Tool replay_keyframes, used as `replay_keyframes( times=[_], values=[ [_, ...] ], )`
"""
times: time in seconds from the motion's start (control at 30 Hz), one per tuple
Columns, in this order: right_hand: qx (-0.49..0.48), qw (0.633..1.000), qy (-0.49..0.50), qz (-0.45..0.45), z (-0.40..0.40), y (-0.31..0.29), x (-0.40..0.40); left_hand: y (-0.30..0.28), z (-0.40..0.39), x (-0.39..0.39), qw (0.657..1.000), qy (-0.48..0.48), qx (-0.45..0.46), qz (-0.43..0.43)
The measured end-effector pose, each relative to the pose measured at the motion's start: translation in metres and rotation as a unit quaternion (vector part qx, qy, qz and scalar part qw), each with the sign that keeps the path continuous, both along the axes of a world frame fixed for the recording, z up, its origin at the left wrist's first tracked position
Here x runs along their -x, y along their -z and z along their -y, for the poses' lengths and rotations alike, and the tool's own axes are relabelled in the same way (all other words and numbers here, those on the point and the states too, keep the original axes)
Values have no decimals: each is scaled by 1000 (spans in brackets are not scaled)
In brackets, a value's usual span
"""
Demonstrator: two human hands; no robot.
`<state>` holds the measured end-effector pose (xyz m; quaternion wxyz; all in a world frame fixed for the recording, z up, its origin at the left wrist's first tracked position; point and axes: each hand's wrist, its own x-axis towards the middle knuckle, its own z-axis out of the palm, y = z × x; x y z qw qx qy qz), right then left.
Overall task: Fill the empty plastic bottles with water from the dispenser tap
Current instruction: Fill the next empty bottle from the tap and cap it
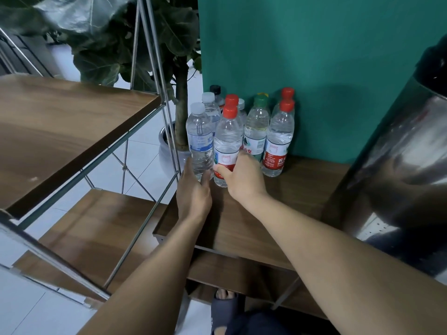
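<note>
Right now my left hand (193, 194) grips the base of a white-capped bottle (199, 139), and my right hand (243, 180) pinches the lower part of a red-capped bottle (227, 143) just beside it. Both stand upright at the front of a cluster of plastic bottles (256, 131) on the wooden bench (242, 228), touching one another. Behind my hands the rest of the cluster crowds against a green wall (314, 56). To the right of my right hand stands a shiny steel dispenser (396, 170). Left of my left hand rise a metal-framed wooden shelf (60, 131) and a potted plant (179, 93).
</note>
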<state>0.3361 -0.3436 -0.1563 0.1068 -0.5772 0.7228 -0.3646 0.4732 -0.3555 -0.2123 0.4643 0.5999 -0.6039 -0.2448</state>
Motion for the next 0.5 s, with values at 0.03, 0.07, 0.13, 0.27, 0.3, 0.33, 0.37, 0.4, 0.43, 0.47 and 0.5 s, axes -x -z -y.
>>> replay_keyframes(
  times=[0.03,0.07,0.13,0.27,0.3,0.33,0.37,0.4,0.43,0.47,0.5],
  values=[
    [-1,1000,1,3,0,0,-1,0,1,0,1000,-4,-1,3],
    [-2,1000,2,8,-1,-1,-2,0,1,0,1000,-9,-3,5],
    [-2,1000,6,26,0,-2,-1,-2,-2,1,1000,-18,-14,8],
    [-7,997,7,82,-3,-8,-1,-6,-7,0,1000,-11,-9,10],
    [-18,995,5,93,-5,-8,1,-7,-8,0,1000,-9,-12,11],
    [-30,994,0,101,-9,-8,4,-9,-9,-1,1000,-8,-14,10],
    [-41,993,-3,109,-11,-6,7,-10,-11,-1,1000,-10,-19,8],
    [-50,992,-5,114,-16,-4,10,-13,-14,-1,1000,-15,-25,4],
    [-53,991,-7,120,-21,-3,13,-15,-19,-1,999,-24,-34,0],
    [-55,991,-6,126,-28,-5,15,-18,-25,0,999,-31,-40,-3],
    [-50,990,-5,129,-35,-7,18,-20,-33,2,998,-34,-45,-7]
  ],
)
